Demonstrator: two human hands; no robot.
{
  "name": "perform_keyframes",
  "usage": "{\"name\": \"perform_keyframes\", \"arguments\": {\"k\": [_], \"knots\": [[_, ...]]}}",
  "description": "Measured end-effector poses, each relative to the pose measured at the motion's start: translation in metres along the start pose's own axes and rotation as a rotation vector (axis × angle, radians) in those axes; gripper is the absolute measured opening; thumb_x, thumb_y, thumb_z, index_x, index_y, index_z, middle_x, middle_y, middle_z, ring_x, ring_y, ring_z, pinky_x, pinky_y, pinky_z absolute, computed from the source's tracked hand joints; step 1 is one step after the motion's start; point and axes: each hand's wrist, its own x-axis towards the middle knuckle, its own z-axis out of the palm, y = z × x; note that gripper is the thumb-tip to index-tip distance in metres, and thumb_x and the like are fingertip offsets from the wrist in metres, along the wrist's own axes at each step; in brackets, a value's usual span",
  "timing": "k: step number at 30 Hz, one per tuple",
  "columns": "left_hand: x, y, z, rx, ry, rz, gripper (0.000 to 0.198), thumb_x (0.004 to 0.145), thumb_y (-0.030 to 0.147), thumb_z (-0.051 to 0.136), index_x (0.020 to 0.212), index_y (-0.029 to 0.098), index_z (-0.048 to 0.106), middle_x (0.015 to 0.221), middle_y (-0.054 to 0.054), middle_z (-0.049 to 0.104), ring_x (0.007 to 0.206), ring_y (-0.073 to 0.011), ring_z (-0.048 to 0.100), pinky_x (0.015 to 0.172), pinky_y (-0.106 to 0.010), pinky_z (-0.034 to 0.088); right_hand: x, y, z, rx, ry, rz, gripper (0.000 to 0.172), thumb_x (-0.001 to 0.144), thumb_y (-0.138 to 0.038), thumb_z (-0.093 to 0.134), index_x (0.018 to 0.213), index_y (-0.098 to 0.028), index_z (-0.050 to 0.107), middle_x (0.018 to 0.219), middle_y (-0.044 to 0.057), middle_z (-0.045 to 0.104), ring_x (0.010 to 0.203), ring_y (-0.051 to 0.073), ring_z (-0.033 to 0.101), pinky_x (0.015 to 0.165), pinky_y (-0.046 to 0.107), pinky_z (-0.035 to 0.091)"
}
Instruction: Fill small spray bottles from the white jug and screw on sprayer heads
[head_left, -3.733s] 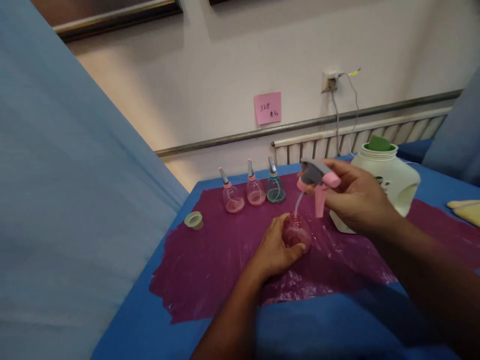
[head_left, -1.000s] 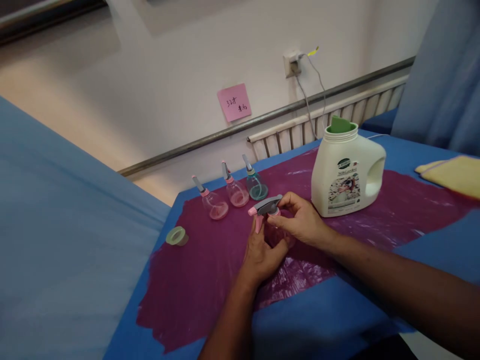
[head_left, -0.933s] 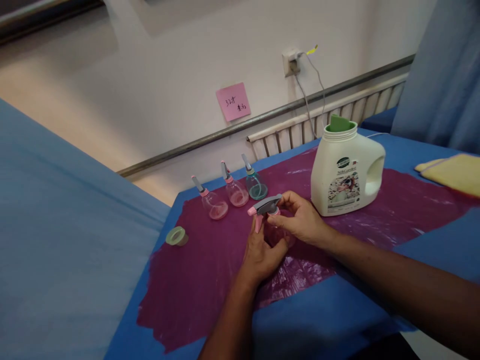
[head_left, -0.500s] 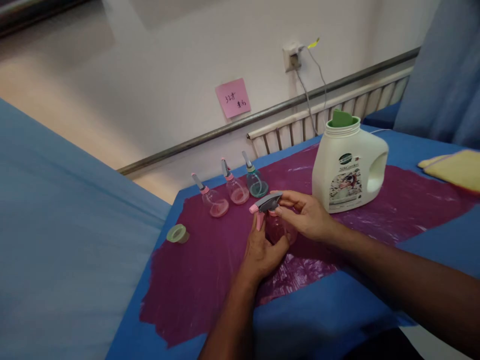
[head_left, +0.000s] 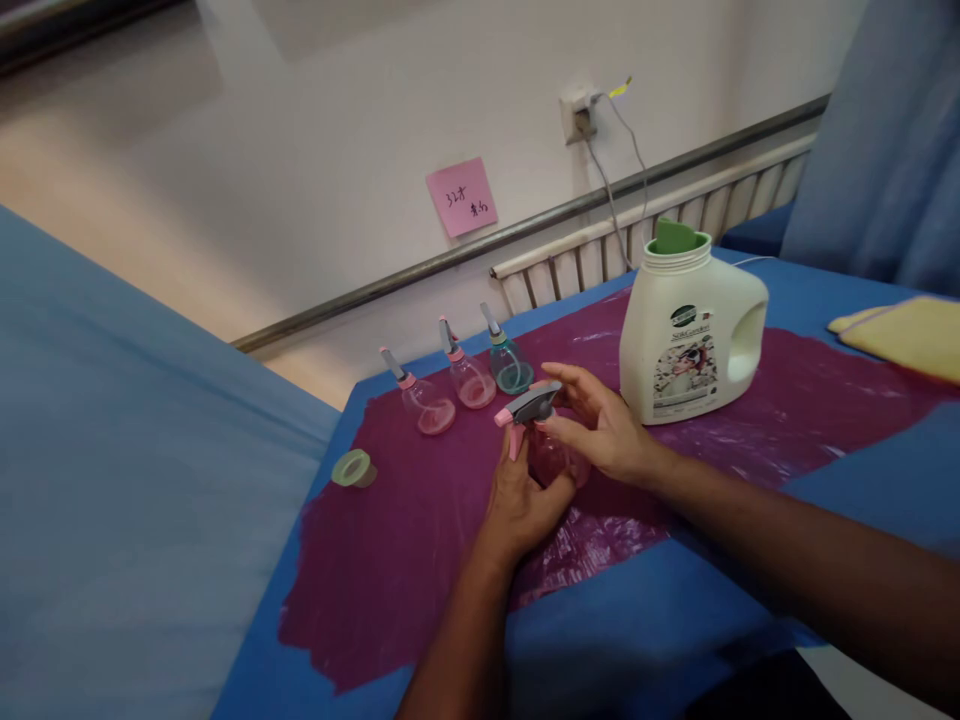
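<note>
the pale jug [head_left: 637,360] stands upright on a purple plastic sheet [head_left: 405,550] spread over the blue-covered table [head_left: 600,620], with a green piece [head_left: 675,238] sticking up from its mouth. left of the jug and nearer the wearer is a pink spray bottle [head_left: 551,455], its grey and pink spray head [head_left: 531,404] on top, the nozzle pointing away from the jug. the left hand [head_left: 521,505] has its fingers closed around the body of this bottle. the right hand [head_left: 611,435], between bottle and jug, has its fingers parted and loosely curved behind the spray head; whether they touch it i cannot tell. farther left of the jug stand a teal bottle [head_left: 512,373] and two pink-collared bottles [head_left: 474,383], and beyond them a small pale green cup [head_left: 354,468]; right of the jug lies a yellow cloth [head_left: 907,335]
</note>
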Motion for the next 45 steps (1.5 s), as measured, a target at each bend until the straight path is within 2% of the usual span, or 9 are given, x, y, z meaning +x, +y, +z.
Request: {"name": "perform_keyframes", "arguments": {"k": [7,13,19,25,29,32,36,41,45], "knots": [[0.000,0.000,0.001,-0.070,-0.027,-0.030,0.077,0.095,0.025,0.086,0.164,0.033,0.053,0.157,-0.011,0.067,0.146,-0.0328,0.069,0.128,-0.057,0.056,-0.004,0.005,-0.005,0.090,-0.091,0.093,0.070,0.105,-0.047,0.080,0.169,-0.031,0.054,0.143,0.010,0.082,0.133,0.028,0.079,0.120,0.050,0.061],[-0.002,0.001,0.000,0.032,0.008,-0.036,0.081,0.090,0.024,0.086,0.164,0.031,0.053,0.158,-0.012,0.064,0.150,-0.0354,0.064,0.130,-0.059,0.052,0.002,0.007,-0.004,0.071,-0.035,0.128,0.058,0.094,-0.043,0.090,0.147,-0.030,0.071,0.134,0.007,0.085,0.124,0.026,0.081,0.107,0.046,0.067],[-0.002,0.002,0.001,0.015,0.020,-0.002,0.069,0.094,0.026,0.085,0.157,0.031,0.059,0.149,-0.009,0.067,0.139,-0.0311,0.069,0.122,-0.053,0.057,0.004,0.006,0.000,-0.130,0.101,-0.005,0.055,0.082,-0.035,0.097,0.131,-0.028,0.074,0.117,0.004,0.083,0.113,0.024,0.078,0.106,0.043,0.063],[0.001,0.004,0.000,0.020,0.017,0.016,0.064,0.093,0.028,0.087,0.153,0.031,0.063,0.147,-0.008,0.068,0.136,-0.0308,0.069,0.120,-0.052,0.058,0.004,0.005,0.006,-0.124,0.071,0.051,0.076,0.080,-0.035,0.100,0.147,-0.030,0.065,0.130,0.007,0.081,0.127,0.027,0.076,0.117,0.050,0.059],[0.000,0.002,0.000,-0.006,0.005,-0.035,0.074,0.090,0.025,0.089,0.157,0.031,0.058,0.152,-0.010,0.067,0.139,-0.0313,0.070,0.122,-0.052,0.058,0.001,0.000,0.000,0.018,-0.007,0.007,0.081,0.094,-0.042,0.089,0.166,-0.031,0.053,0.153,0.012,0.074,0.135,0.028,0.075,0.122,0.052,0.059],[-0.001,-0.001,0.001,-0.030,-0.009,-0.047,0.076,0.092,0.028,0.088,0.161,0.031,0.055,0.152,-0.010,0.068,0.138,-0.0310,0.071,0.122,-0.053,0.059,0.000,-0.005,-0.006,0.083,-0.061,0.086,0.076,0.100,-0.043,0.082,0.169,-0.029,0.054,0.141,0.011,0.081,0.128,0.027,0.079,0.118,0.052,0.062],[-0.003,-0.004,0.001,0.022,0.010,-0.021,0.078,0.092,0.027,0.085,0.163,0.032,0.055,0.155,-0.010,0.066,0.144,-0.0330,0.066,0.128,-0.057,0.054,0.002,-0.006,-0.011,0.085,-0.066,0.163,0.069,0.096,-0.042,0.087,0.159,-0.028,0.065,0.128,0.009,0.085,0.121,0.027,0.081,0.114,0.052,0.066],[-0.002,0.001,-0.001,0.053,-0.011,-0.038,0.073,0.093,0.026,0.084,0.161,0.032,0.060,0.153,-0.010,0.066,0.144,-0.0343,0.067,0.126,-0.057,0.055,0.006,0.000,-0.009,-0.059,0.015,0.056,0.063,0.086,-0.034,0.096,0.144,-0.030,0.072,0.121,0.005,0.082,0.117,0.023,0.077,0.109,0.045,0.064],[-0.001,0.007,-0.002,0.063,-0.014,-0.048,0.072,0.095,0.033,0.087,0.162,0.032,0.059,0.151,-0.010,0.067,0.140,-0.0331,0.069,0.122,-0.053,0.059,0.005,0.005,-0.005,-0.122,0.066,0.022,0.072,0.080,-0.032,0.100,0.145,-0.029,0.069,0.115,0.003,0.080,0.113,0.023,0.076,0.111,0.046,0.062]]}}
